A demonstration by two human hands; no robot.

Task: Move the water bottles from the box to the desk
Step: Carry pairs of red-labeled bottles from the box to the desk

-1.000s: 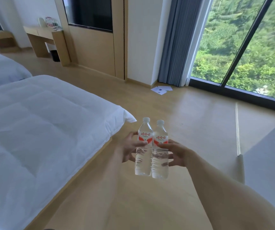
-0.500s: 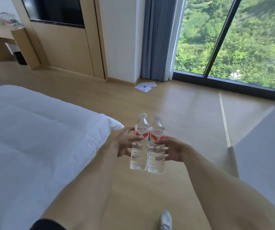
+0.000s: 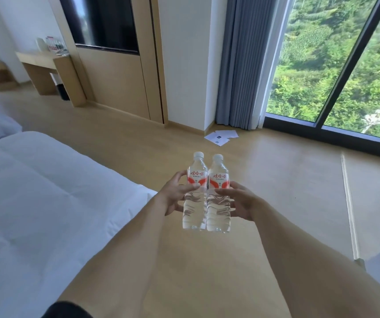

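left hand [image 3: 177, 195] grips left bottle [image 3: 195, 191], thumb across its label | right hand [image 3: 241, 204] grips right bottle [image 3: 218, 195] | bottles upright, touching, between the hands, above the floor [image 3: 276, 180] | desk [image 3: 46, 67] at 10 o'clock, well apart | bed [image 3: 35, 191] at 9 o'clock | papers [image 3: 221, 137] at 12 o'clock
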